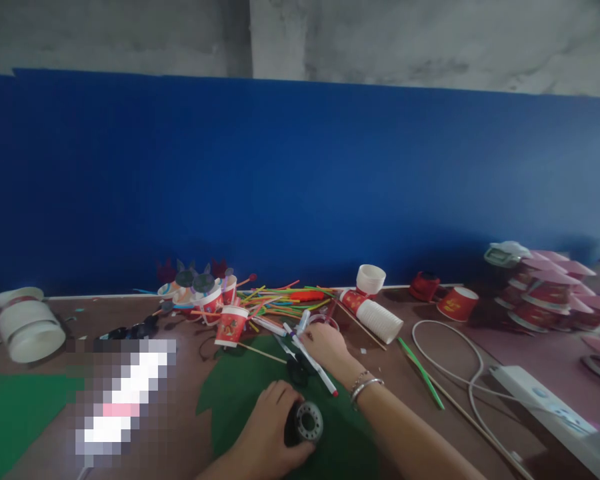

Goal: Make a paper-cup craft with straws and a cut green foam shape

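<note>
My left hand (273, 423) is closed around the side of a round black roll (309, 421) whose grey end face has a ring of small holes. Farther forward, my right hand (326, 341) reaches in among pens, its fingers bent and mostly hidden. A white marker (316, 365) with a red end lies along its left side; whether the fingers touch it is unclear. Black-handled scissors (297, 370) lie between my two hands. Under them is a dark green sheet (230, 380) with a jagged edge.
Behind the hands are a decorated red paper cup (231, 325), coloured sticks (275, 301) and stacked cups (379, 320). Right are green strips (425, 377), a white power strip (545, 407) and its cable, and pink-topped cups (545, 293). White bowls (30, 327) stand left. A blue panel (300, 187) backs the table.
</note>
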`<state>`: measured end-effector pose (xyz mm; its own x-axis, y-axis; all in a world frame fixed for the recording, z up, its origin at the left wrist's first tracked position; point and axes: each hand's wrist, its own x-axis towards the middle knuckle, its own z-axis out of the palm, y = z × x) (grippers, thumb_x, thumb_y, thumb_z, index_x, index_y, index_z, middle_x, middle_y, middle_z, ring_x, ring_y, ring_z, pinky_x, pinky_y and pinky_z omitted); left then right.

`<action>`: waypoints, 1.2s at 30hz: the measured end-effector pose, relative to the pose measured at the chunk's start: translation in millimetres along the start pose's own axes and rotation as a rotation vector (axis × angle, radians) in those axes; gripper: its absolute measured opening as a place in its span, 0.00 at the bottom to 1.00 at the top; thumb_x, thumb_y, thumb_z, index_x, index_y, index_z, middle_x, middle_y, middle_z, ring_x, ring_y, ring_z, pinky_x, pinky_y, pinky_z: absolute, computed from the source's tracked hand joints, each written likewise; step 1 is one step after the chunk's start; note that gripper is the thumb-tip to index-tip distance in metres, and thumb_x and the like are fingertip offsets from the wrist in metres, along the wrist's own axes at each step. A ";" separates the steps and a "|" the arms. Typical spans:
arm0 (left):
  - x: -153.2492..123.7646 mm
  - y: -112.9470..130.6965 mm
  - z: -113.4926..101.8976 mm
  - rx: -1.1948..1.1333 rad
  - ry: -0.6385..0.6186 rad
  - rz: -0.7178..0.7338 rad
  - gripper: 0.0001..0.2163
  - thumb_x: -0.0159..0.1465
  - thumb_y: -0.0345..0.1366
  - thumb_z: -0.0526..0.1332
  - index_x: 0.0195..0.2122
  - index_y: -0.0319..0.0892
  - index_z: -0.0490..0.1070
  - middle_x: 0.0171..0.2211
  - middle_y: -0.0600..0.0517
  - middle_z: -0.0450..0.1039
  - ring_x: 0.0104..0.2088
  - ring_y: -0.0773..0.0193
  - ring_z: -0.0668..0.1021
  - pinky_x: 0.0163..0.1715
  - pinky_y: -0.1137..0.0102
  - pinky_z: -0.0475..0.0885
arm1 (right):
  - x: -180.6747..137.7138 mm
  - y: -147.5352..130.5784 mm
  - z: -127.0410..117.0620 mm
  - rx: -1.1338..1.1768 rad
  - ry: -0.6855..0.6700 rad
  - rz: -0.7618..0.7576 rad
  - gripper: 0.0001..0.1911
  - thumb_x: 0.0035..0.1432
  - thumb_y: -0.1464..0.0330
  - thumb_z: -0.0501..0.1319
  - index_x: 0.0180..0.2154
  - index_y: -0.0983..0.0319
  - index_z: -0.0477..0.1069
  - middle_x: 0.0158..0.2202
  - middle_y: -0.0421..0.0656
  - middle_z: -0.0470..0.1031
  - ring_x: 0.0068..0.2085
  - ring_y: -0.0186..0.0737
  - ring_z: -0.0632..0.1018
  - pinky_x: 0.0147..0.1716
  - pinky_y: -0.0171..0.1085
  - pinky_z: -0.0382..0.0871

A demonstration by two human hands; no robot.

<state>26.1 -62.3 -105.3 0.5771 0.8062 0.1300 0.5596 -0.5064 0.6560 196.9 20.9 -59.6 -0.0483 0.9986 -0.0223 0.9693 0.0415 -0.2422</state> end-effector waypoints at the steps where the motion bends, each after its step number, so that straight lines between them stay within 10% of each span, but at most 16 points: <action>1: 0.3 0.4 -0.5 -0.003 0.002 -0.001 0.19 0.48 0.33 0.66 0.42 0.43 0.67 0.42 0.48 0.67 0.43 0.55 0.68 0.46 0.63 0.62 | 1.2 -3.8 1.2 -0.006 0.005 -0.002 0.15 0.58 0.66 0.53 0.32 0.63 0.77 0.35 0.51 0.79 0.37 0.48 0.79 0.33 0.37 0.66; 15: 3.8 -4.1 -2.3 -0.065 -0.051 -0.031 0.32 0.40 0.34 0.72 0.47 0.40 0.64 0.45 0.47 0.65 0.46 0.54 0.67 0.50 0.61 0.61 | -21.2 -8.6 5.2 -0.074 0.134 -0.073 0.14 0.61 0.73 0.50 0.45 0.66 0.69 0.48 0.55 0.68 0.49 0.47 0.70 0.45 0.38 0.65; 27: 1.1 2.1 -11.9 -0.102 -0.024 0.016 0.16 0.48 0.31 0.65 0.39 0.41 0.66 0.39 0.50 0.66 0.41 0.59 0.69 0.43 0.67 0.64 | -26.2 10.4 27.3 -0.237 0.167 -0.282 0.11 0.64 0.69 0.50 0.42 0.60 0.69 0.43 0.47 0.68 0.43 0.44 0.71 0.38 0.37 0.65; 36: 3.0 2.3 -13.6 -0.128 -0.037 0.018 0.17 0.48 0.32 0.66 0.39 0.42 0.66 0.39 0.51 0.66 0.41 0.59 0.68 0.44 0.67 0.64 | -17.9 18.8 19.9 0.085 0.256 -0.159 0.13 0.65 0.73 0.45 0.43 0.65 0.67 0.39 0.49 0.72 0.40 0.42 0.73 0.39 0.37 0.65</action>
<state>21.0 -56.9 -93.4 0.6093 0.7843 0.1166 0.4699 -0.4756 0.7436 211.3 3.2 -83.0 -0.1250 0.9561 0.2651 0.9303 0.2058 -0.3036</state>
